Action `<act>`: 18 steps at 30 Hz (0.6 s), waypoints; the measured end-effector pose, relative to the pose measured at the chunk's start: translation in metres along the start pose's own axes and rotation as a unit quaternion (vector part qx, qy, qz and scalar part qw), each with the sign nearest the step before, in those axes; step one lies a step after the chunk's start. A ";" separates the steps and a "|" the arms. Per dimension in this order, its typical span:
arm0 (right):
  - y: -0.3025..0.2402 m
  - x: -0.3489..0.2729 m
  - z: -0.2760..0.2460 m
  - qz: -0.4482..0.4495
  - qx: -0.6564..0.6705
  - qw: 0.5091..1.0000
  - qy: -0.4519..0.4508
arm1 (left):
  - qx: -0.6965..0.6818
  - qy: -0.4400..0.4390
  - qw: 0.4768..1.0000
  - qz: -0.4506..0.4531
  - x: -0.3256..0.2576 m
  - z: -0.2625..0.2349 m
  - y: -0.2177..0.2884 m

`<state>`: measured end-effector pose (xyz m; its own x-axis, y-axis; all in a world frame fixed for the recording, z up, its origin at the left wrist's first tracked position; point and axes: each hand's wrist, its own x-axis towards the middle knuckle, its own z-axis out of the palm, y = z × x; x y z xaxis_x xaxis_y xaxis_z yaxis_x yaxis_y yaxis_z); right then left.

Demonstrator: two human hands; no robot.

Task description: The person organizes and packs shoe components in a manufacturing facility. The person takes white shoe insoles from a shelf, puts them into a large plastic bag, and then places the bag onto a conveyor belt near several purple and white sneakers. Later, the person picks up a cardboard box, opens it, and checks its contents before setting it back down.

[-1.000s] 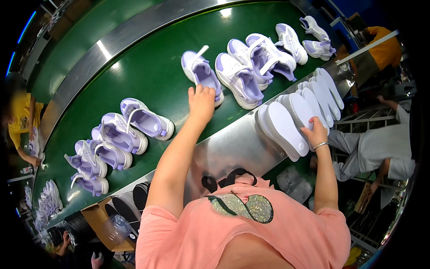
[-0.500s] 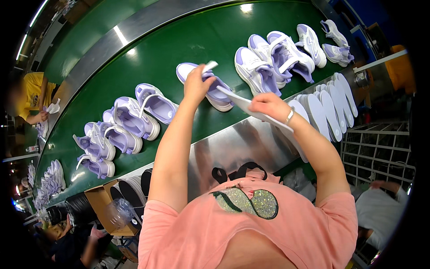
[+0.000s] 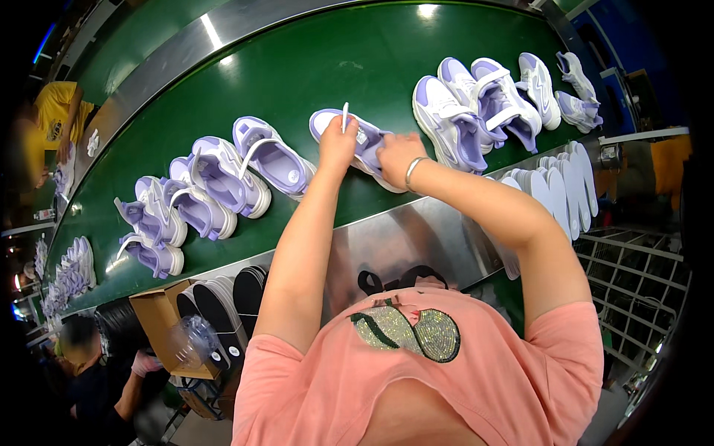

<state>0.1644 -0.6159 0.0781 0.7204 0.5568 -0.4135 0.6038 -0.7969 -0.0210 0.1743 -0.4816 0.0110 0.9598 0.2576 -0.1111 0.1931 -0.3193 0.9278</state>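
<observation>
A white and lavender sneaker (image 3: pixel 369 153) lies on the green conveyor belt in front of me, toe pointing away and left. My left hand (image 3: pixel 338 146) is closed on the sneaker's raised white strap (image 3: pixel 345 113), beside the toe end. At the heel end, the bent fingers of my right hand (image 3: pixel 400 157) reach into the shoe's opening. What those fingers grip is hidden, and no insole shows outside the shoe. The opening between my hands shows lavender lining.
More sneakers (image 3: pixel 227 182) stand on the belt to the left, others (image 3: pixel 450 119) to the right. White insoles (image 3: pixel 554 189) line the metal ledge at right, near a wire rack (image 3: pixel 632 275). Black insoles (image 3: pixel 236 316) and a cardboard box (image 3: pixel 160 323) are lower left. A person in yellow (image 3: pixel 56 111) is far left.
The white insole in my right hand has gone from view as that hand moved left and into the sneaker's opening. My left hand stays at the strap, now more upright.
</observation>
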 end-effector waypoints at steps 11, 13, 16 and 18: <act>0.006 -0.023 -0.021 -0.049 -0.025 0.998 -0.017 | 0.080 0.032 0.996 -0.007 -0.005 0.002 0.017; -0.003 -0.001 -0.012 -0.063 -0.012 0.997 -0.043 | 0.068 0.044 0.997 0.011 -0.007 0.004 0.015; -0.007 0.018 0.014 -0.064 -0.003 0.998 -0.017 | 0.032 0.048 0.998 -0.002 -0.010 0.002 0.014; -0.004 0.023 0.014 -0.054 0.008 0.997 -0.056 | 0.009 0.052 0.998 -0.016 -0.011 0.002 0.013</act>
<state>0.1740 -0.6032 0.0557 0.6084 0.6100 -0.5076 0.6693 -0.7381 -0.0848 0.1667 -0.4898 0.0233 0.9272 0.3601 -0.1027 0.2283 -0.3261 0.9174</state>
